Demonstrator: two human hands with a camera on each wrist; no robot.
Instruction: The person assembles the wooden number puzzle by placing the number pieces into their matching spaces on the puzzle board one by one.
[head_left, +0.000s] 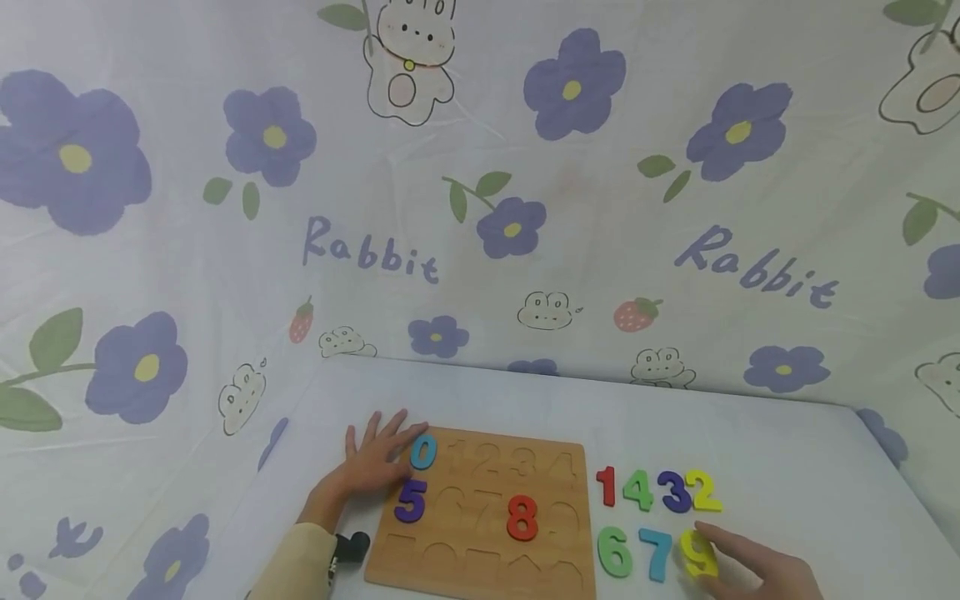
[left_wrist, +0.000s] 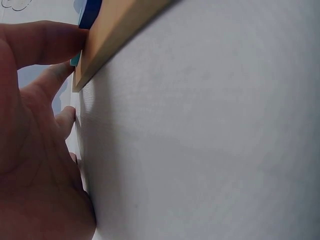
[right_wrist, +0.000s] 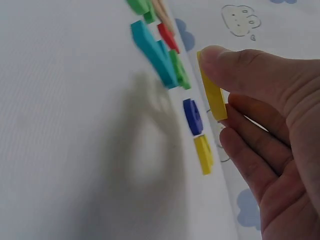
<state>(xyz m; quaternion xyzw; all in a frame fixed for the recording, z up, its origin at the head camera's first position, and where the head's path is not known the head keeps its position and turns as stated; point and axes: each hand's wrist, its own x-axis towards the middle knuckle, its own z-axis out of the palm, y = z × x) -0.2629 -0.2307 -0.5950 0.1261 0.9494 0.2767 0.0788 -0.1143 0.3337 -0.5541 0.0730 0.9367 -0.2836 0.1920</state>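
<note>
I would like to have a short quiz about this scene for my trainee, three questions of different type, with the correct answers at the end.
1. Which number piece does the right hand hold?
2. True or false: the green 4 lies between the red 1 and the purple 3.
3. How many number pieces lie on the wooden board?

Key:
1. The yellow 9.
2. True.
3. Three: the light-blue 0, the purple 5 and the red 8.
</note>
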